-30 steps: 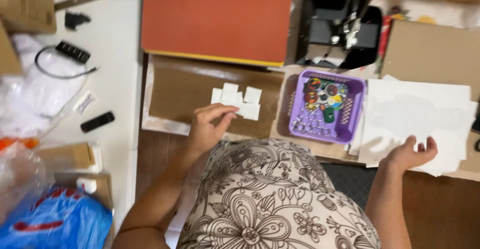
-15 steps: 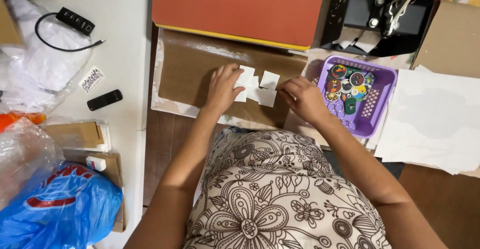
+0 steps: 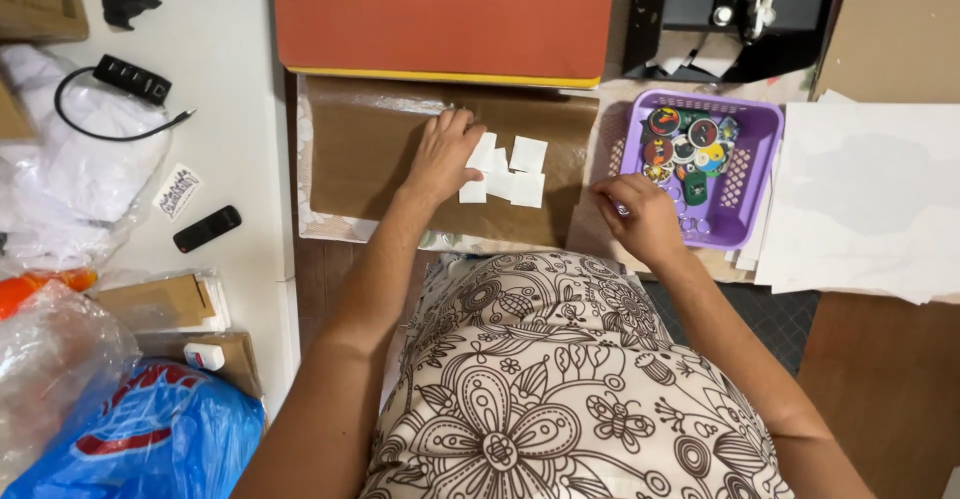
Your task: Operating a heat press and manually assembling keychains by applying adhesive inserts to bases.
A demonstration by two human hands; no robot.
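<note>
Head view: the left hand point(image 3: 445, 154) lies flat, fingers spread, on the brown sheet point(image 3: 370, 159) that covers the surface, its fingertips resting on the edge of a cluster of small white squares point(image 3: 505, 171), apparently steadying them so they stay grouped. The right hand point(image 3: 640, 217) hovers at the near corner of the purple basket point(image 3: 745, 169) of round badges point(image 3: 685, 144), its grip curled inward; whether it pinches anything cannot be told.
</note>
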